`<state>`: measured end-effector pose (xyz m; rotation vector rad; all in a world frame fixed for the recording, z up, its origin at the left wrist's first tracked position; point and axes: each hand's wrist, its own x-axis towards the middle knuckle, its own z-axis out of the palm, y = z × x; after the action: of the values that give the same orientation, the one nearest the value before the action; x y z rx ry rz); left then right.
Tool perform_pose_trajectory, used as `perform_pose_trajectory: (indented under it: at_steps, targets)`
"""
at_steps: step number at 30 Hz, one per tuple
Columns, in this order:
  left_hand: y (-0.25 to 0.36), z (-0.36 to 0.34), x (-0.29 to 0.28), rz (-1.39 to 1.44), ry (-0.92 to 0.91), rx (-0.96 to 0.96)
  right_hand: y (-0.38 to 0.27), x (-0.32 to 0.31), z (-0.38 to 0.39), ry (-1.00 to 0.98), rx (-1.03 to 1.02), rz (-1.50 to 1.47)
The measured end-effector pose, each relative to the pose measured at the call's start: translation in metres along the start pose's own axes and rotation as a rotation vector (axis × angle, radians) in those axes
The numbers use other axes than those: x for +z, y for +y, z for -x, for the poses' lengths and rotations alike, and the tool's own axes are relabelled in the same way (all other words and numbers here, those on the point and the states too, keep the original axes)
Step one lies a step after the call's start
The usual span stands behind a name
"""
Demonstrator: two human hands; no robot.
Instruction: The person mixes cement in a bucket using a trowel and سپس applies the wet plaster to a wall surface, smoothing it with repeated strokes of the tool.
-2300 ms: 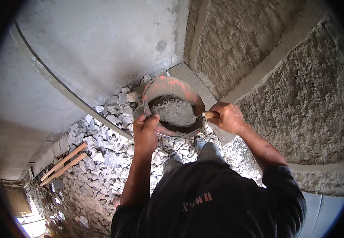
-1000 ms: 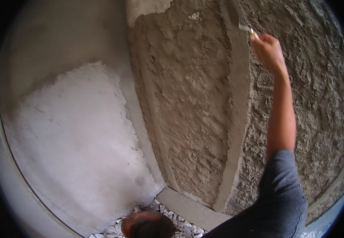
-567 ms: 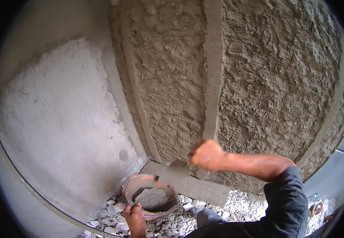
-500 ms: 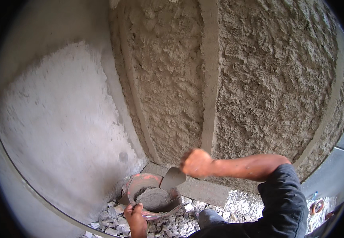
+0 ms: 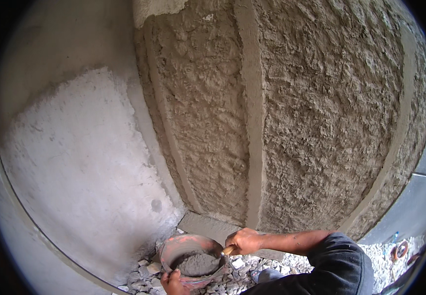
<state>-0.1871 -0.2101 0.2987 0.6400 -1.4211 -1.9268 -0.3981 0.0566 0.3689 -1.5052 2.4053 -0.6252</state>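
A reddish bucket (image 5: 182,243), smeared with grey inside, stands at the lower middle. Wet grey mortar (image 5: 197,264) lies in it. My left hand (image 5: 173,282) grips the near left rim of the bucket, fingers closed over its edge. On the opposite side, my right hand (image 5: 245,241) is wrapped around the wooden handle of a trowel (image 5: 228,250). The handle reaches over the right rim; the blade is hard to make out against the mortar and bucket.
Ahead rises a wall of rough wet plaster (image 5: 331,108), divided by smooth vertical strips (image 5: 255,123). A pale smooth wall (image 5: 80,162) closes off the left. Broken stones (image 5: 144,275) cover the ground around the bucket, with a mortar-covered board (image 5: 205,226) along the wall's foot.
My right hand has come down with the trowel, from above the far side of the bucket to its right rim. My left hand still holds the rim. The view has tilted slightly upward.
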Motion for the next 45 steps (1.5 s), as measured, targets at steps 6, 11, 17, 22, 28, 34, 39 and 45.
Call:
perform_pose_trajectory:
  at_steps: [6,11,17,22,28,34,39,45]
  targets:
    - [0.024,0.015,0.006,0.165,0.122,-0.075,-0.016,-0.024,-0.021,0.0,-0.034,0.165]
    - [0.038,0.015,-0.004,0.153,0.139,-0.026,-0.039,-0.078,-0.049,0.004,-0.111,0.3]
    - [-0.079,-0.027,-0.112,-0.957,0.046,0.797,-0.067,-0.194,-0.114,0.231,-0.481,0.242]
    - [0.004,0.007,-0.036,-0.428,0.271,0.161,-0.087,-0.328,-0.172,0.36,-0.752,0.081]
    - [0.038,0.016,0.027,-0.028,0.755,0.003,-0.086,-0.5,-0.231,0.461,-0.991,-0.282]
    - [0.033,0.016,0.04,0.059,0.709,-0.091,0.04,-0.683,-0.244,0.927,-0.857,-0.69]
    - [0.038,0.003,0.026,0.079,0.733,-0.245,0.198,-0.371,-0.29,0.945,-0.515,-1.346]
    - [0.007,-0.024,0.007,0.047,0.379,-0.102,0.187,0.018,-0.136,0.242,0.028,-1.045]
